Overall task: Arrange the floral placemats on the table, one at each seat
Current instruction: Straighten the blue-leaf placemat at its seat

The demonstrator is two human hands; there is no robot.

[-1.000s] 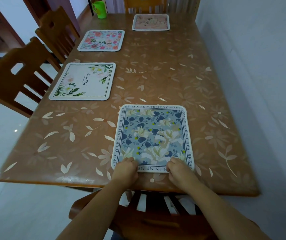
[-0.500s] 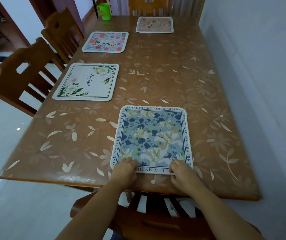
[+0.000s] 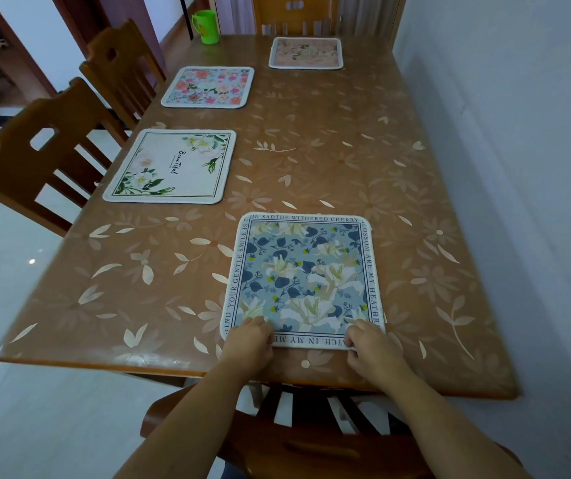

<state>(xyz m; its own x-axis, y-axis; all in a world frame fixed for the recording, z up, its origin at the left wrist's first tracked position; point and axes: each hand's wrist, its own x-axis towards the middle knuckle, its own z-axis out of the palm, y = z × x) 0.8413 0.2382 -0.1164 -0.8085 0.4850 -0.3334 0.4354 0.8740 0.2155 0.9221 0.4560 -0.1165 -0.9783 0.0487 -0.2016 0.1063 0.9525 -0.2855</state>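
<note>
Slatted wooden chair (image 3: 35, 160) far left, with a white rounded-corner mat (image 3: 170, 167) flat before it. Left hand (image 3: 249, 344) has fingers curled on the near-left corner of the blue flowered mat (image 3: 303, 278) (squarish, text border). Right hand (image 3: 370, 347) pinches the near-right corner. The mat lies flat at the near edge of the glossy leaf-print table (image 3: 432, 271).

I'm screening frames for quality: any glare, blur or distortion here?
Head view: sharp, border text on the blue placemat is legible; the wide-angle lens bows the edges of the table; small glare spots on the floor at left; light dim and even.
</note>
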